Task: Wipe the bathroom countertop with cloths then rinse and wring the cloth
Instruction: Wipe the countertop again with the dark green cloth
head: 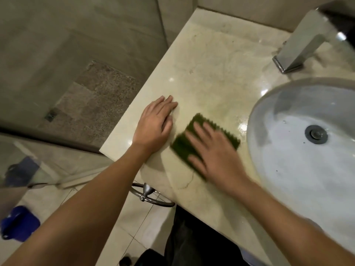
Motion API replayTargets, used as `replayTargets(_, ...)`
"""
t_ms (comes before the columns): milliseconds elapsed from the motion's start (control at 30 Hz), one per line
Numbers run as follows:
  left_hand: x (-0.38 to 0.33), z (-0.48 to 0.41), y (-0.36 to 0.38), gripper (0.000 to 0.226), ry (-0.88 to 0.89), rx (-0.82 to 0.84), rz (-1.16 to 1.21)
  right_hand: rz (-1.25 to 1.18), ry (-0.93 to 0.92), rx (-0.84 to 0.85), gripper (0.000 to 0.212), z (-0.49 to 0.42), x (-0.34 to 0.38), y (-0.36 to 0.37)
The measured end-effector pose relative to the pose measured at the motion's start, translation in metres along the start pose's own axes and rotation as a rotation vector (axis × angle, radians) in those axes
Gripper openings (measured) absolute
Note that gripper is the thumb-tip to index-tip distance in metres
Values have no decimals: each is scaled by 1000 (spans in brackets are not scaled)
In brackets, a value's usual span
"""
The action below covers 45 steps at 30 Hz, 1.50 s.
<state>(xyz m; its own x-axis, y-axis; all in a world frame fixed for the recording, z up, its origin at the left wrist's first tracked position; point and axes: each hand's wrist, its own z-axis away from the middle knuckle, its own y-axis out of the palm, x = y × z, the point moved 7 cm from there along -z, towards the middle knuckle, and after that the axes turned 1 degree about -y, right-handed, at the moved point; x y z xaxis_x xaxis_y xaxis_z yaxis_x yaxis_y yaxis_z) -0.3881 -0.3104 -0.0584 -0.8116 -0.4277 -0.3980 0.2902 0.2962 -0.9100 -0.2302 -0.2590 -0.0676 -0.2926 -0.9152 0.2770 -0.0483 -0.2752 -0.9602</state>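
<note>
Beside the sink, right hand flat, fingers straight, pressing green cloth on bench, left hand flat alongside, holding nothing.

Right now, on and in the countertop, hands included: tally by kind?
Hands: 2, left hand and right hand
Green cloth: 1
Chrome faucet: 1
Sink basin: 1
Total: 5
</note>
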Motion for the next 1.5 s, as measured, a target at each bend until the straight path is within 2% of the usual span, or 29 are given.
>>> replayTargets(67,0,0,0,41,3,4,2,-9,-72,72,56,45,15,7)
replayTargets(133,-1,1,1,42,13,7,9,4,-50,102,58,60,3,5)
replayTargets(267,3,3,4,43,28,24,39,2,177,12,61,7,-23,-5)
replayTargets(333,4,4,2,41,8,28,133,6,235,-26,60,-18,-9,0)
replayTargets(433,8,4,-10,38,45,43,205,32,35,42,57,-3,29,13)
replayTargets(500,16,8,-17,38,179,85,70,36,-44,98,58,26,29,10)
replayTargets(533,25,11,-19,39,214,102,13,31,-31,103,58,33,20,6)
replayTargets(600,43,19,-23,42,171,113,-8,18,72,94,59,23,0,0)
replayTargets(700,50,24,-22,44,121,100,9,30,189,21,59,-21,10,2)
replayTargets(767,48,23,-21,45,127,112,16,26,111,26,57,-30,41,15)
replayTargets(833,49,23,-21,46,126,122,11,30,-49,65,56,-8,70,26)
replayTargets(933,51,25,-20,44,137,112,-10,13,-145,141,57,45,65,25)
replayTargets(1033,49,24,-19,43,140,97,-21,3,-30,156,58,67,16,9)
replayTargets(1167,45,24,-21,42,152,66,-25,-33,240,17,58,18,-21,-6)
replayTargets(1200,43,24,-22,41,158,55,-26,-23,247,-12,58,8,-12,-4)
replayTargets(1267,41,26,-23,40,173,35,-38,-7,114,-20,57,12,19,7)
replayTargets(1367,34,26,-23,40,187,21,-35,-2,-73,92,56,69,39,14)
replayTargets(1433,16,23,-18,39,239,43,-29,-32,-27,97,57,85,13,3)
replayTargets(1500,-13,18,-9,38,324,70,-24,-55,124,62,58,67,-19,-8)
